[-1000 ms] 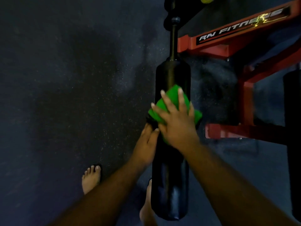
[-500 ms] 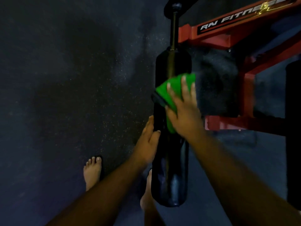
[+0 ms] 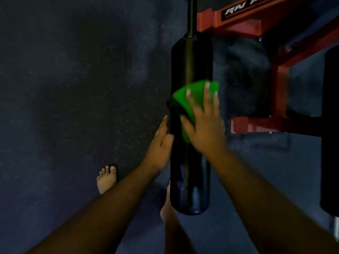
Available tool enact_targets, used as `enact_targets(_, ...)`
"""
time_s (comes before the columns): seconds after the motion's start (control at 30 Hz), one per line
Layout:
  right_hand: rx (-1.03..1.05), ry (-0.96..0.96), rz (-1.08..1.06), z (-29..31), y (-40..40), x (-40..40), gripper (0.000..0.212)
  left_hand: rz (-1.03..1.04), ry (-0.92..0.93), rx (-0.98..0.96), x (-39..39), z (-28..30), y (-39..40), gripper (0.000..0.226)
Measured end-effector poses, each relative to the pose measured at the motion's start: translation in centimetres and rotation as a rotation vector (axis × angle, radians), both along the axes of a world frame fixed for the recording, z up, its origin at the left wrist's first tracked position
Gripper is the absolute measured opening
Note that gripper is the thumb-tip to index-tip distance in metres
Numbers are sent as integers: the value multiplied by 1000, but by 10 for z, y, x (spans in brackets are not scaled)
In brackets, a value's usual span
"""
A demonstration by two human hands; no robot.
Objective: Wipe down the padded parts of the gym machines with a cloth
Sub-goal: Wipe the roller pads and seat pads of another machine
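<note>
We are seeing a bright green cloth [image 3: 194, 96] showing against a glossy black padded roller [image 3: 190, 66], a red machine frame [image 3: 244, 24] carrying a black label with white lettering, and a dark floor [image 3: 82, 88] speckled with pale flecks.

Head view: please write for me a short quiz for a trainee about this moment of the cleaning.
1. True or false: the left hand presses the cloth.
2. What colour is the cloth?
3. The right hand presses the cloth on: A) the red frame B) the black pad C) the floor

Key:
1. False; the left hand rests on the side of the pad.
2. Green.
3. B
</note>
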State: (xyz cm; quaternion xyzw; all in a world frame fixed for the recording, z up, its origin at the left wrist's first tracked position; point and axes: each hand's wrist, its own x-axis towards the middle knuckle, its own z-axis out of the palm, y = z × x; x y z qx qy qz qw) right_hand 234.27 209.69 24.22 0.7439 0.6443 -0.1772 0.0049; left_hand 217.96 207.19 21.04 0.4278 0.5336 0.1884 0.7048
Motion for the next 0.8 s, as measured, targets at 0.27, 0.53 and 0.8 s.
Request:
enact_targets(0.27,56,253,-93,14,-60,15,67,38,-40,-59,2,11,2,64)
enact_targets(0.53,89,261,-321,-9,94,31,69,-3,27,16,10,2,12,73)
enact_targets(0.8,111,322,-199,16,-43,10,64,-2,9,-29,9,15,16,74)
